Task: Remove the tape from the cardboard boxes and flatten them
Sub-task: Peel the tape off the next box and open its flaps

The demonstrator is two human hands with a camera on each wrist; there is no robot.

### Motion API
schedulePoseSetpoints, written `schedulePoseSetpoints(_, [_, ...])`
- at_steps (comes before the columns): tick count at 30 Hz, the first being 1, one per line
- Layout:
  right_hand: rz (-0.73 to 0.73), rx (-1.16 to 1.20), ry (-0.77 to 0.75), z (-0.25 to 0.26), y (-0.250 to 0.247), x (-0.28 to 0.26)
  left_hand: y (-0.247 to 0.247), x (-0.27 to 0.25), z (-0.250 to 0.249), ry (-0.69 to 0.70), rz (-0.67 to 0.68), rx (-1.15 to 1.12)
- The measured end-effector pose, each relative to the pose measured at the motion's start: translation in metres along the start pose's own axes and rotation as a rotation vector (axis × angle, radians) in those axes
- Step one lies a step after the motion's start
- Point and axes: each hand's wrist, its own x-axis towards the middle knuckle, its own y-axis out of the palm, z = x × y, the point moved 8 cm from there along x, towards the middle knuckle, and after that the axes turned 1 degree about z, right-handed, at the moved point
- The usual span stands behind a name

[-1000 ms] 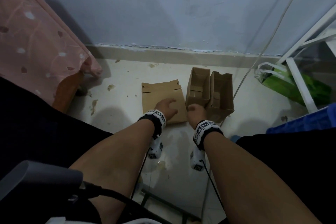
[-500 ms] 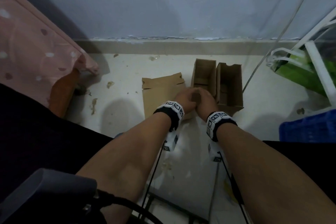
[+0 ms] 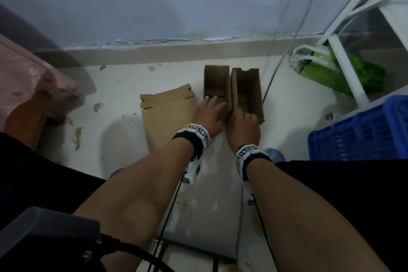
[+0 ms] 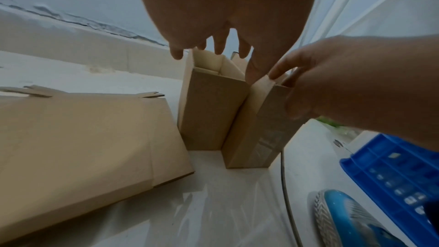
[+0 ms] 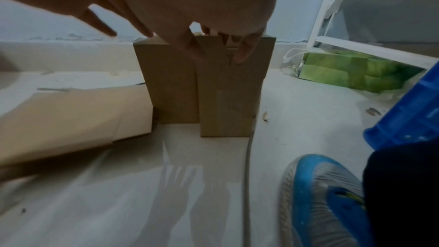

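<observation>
Two brown cardboard boxes stand upright and open side by side on the floor: the left box (image 3: 215,83) (image 4: 209,108) (image 5: 166,82) and the right box (image 3: 248,88) (image 4: 259,131) (image 5: 228,91). Clear tape (image 4: 263,144) shows on the right box's near face. A flattened box (image 3: 167,115) (image 4: 78,134) lies to their left. My left hand (image 3: 209,115) (image 4: 213,25) hovers with spread straight fingers over the left box's near rim. My right hand (image 3: 242,126) (image 4: 332,85) (image 5: 202,7) grips the right box's near wall at the top edge, thumb outside.
A blue plastic crate (image 3: 362,130) stands at the right, with a green bag (image 3: 326,70) and a white rack frame (image 3: 346,68) behind it. A thin cable (image 3: 271,81) runs past the right box. Pink cloth (image 3: 26,77) hangs at the left. My blue shoe (image 4: 344,219) is near.
My left hand left the flattened box and came over the left box's rim. My right hand shifted from the left box's near edge onto the right box's near wall.
</observation>
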Motion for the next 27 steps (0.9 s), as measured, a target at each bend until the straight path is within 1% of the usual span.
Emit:
schedulePoseSetpoints(3, [0.112,0.085,0.042,-0.012,0.013,0.003,0.009,0.007,-0.018,0.05,0.04,0.024])
schedulePoseSetpoints(7, [0.15,0.058,0.033,-0.018,0.014,0.013,0.026,0.012,-0.026,0.048,0.135,0.005])
schedulePoseSetpoints(10, [0.161,0.065,0.02,-0.021,0.008,0.01,0.018,0.015,-0.033,0.042,0.101,-0.05])
schedulePoseSetpoints(13, [0.131,0.08,-0.009,-0.015,-0.013,0.016,-0.004,0.021,-0.046,0.077,0.052,-0.065])
schedulePoseSetpoints(15, [0.137,0.063,-0.02,-0.008,-0.036,0.028,-0.025,0.026,-0.05,0.065,-0.009,-0.104])
schedulePoseSetpoints(18, [0.125,0.025,-0.04,0.008,-0.087,0.046,-0.064,0.027,-0.056,0.059,-0.124,-0.263])
schedulePoseSetpoints(20, [0.073,0.02,-0.071,0.023,-0.126,0.054,-0.091,0.021,-0.065,0.058,-0.183,-0.331])
schedulePoseSetpoints(23, [-0.029,0.063,-0.107,0.045,-0.181,0.053,-0.128,0.007,-0.071,0.04,-0.252,-0.371])
schedulePoseSetpoints(25, [-0.092,0.133,-0.143,0.062,-0.215,0.045,-0.151,-0.005,-0.072,0.018,-0.272,-0.404])
schedulePoseSetpoints(27, [-0.174,0.265,-0.153,0.076,-0.244,0.035,-0.171,-0.015,-0.067,-0.06,-0.29,-0.439])
